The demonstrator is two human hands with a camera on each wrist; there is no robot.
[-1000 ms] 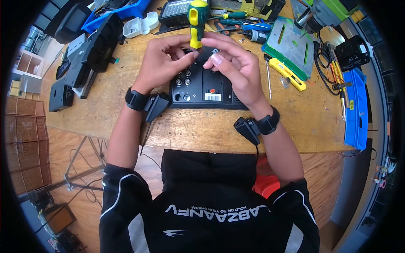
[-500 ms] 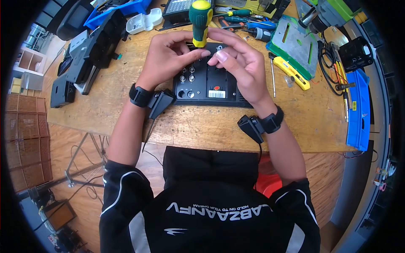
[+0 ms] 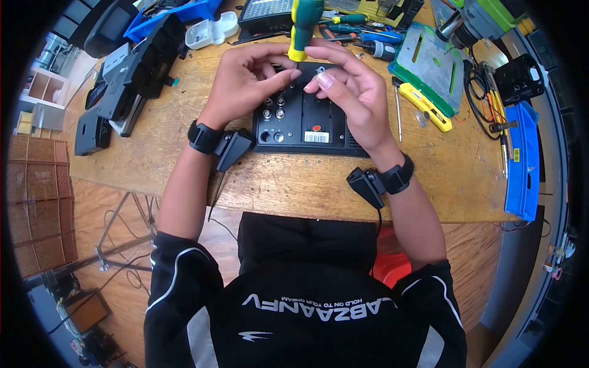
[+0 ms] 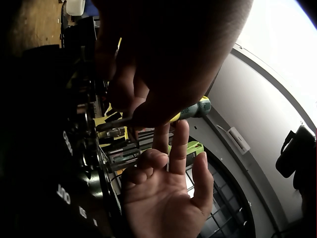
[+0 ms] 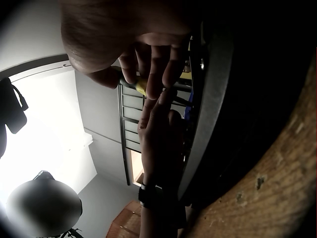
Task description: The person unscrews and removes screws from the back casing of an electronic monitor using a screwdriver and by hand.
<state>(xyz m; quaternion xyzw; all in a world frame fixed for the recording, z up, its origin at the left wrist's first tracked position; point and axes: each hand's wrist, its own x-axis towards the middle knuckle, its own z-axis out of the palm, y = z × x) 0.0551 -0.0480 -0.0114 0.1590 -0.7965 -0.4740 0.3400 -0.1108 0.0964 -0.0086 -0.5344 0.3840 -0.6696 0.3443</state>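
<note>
A screwdriver (image 3: 304, 27) with a green and yellow handle stands nearly upright over a black boxy device (image 3: 294, 142), its shaft pointing down at the panel. My left hand (image 3: 242, 86) pinches the shaft just below the handle's yellow end. My right hand (image 3: 359, 92) is on the other side, index fingertip at the yellow end, thumb apart from it. In the left wrist view my right hand (image 4: 166, 203) shows its palm, fingers partly bent. Round metal connectors (image 3: 280, 113) and a barcode label (image 3: 316, 137) sit on the panel. The screwdriver's tip is hidden behind the left hand.
A yellow utility knife (image 3: 423, 105) and a thin metal rod (image 3: 399, 116) lie to the right, near a drill press (image 3: 460, 30) and a blue tray (image 3: 520, 162). Black equipment (image 3: 126, 86) stands at left. Several tools lie behind the device.
The screwdriver's handle has shifted right and away from me, and now leans slightly right. Both hands keep nearly the same pose, while the whole scene has slid slightly right in view.
</note>
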